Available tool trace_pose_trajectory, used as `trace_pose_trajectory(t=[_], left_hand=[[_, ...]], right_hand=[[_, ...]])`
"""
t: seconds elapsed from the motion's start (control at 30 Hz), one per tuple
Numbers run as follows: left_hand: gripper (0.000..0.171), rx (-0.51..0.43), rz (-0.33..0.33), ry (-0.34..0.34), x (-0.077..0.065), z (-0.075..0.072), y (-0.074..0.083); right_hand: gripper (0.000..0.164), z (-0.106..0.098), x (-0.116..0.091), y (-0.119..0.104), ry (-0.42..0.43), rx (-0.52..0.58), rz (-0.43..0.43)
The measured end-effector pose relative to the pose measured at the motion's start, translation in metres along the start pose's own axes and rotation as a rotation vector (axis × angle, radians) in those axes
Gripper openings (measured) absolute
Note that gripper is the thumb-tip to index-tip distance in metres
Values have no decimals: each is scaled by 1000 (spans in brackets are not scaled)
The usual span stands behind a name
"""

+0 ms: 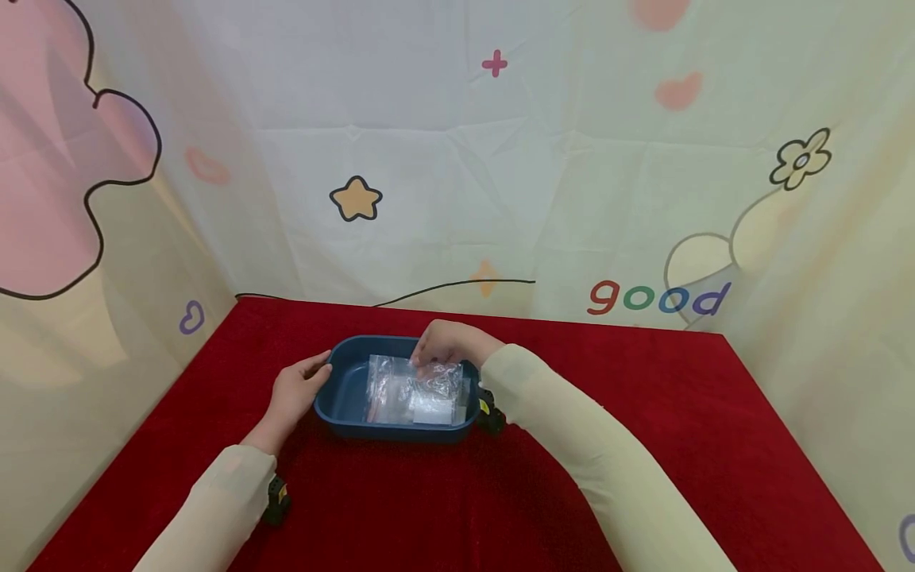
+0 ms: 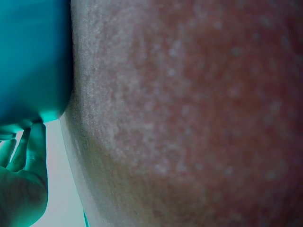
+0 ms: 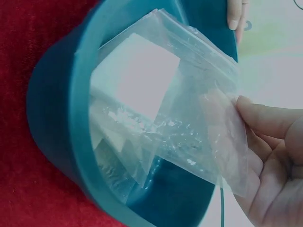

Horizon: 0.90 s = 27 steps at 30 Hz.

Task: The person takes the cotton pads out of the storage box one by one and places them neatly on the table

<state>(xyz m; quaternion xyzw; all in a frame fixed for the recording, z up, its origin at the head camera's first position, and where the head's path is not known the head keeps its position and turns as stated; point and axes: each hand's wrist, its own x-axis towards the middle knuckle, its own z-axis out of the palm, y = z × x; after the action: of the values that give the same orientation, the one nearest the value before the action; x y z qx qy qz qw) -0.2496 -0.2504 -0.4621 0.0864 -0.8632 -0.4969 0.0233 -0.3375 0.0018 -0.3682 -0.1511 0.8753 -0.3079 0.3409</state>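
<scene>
A blue rectangular plastic basin (image 1: 350,401) with rounded corners sits on the red cloth. My left hand (image 1: 293,393) grips its left rim, thumb at the inner side; in the left wrist view the fingers (image 2: 35,149) lie against the outer wall. Over the right part of the basin, my right hand (image 1: 453,343) pinches the edge of a clear plastic zip bag (image 3: 189,137) between thumb and fingers. Inside this bag is a flat white square piece (image 3: 137,75). Beneath it, another clear bag (image 3: 111,165) lies in the basin, its contents partly hidden.
Red cloth (image 1: 400,508) covers the table. A pale printed curtain (image 1: 429,159) hangs behind and along both sides. Dark wrist cameras (image 1: 277,500) are strapped at both sleeves, the right one close to the basin's right end.
</scene>
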Motion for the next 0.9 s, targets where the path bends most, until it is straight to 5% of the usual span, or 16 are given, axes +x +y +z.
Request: trace_pose_trajectory(t=[0.7,0.9], left_hand=[[49,16,6,7,0,0,-1],[49,9,5,6,2,-1,-2]], right_hand=[[27,-17,-19,-12,9,103,-72],[28,-21,-32,-16,48,54,-127]])
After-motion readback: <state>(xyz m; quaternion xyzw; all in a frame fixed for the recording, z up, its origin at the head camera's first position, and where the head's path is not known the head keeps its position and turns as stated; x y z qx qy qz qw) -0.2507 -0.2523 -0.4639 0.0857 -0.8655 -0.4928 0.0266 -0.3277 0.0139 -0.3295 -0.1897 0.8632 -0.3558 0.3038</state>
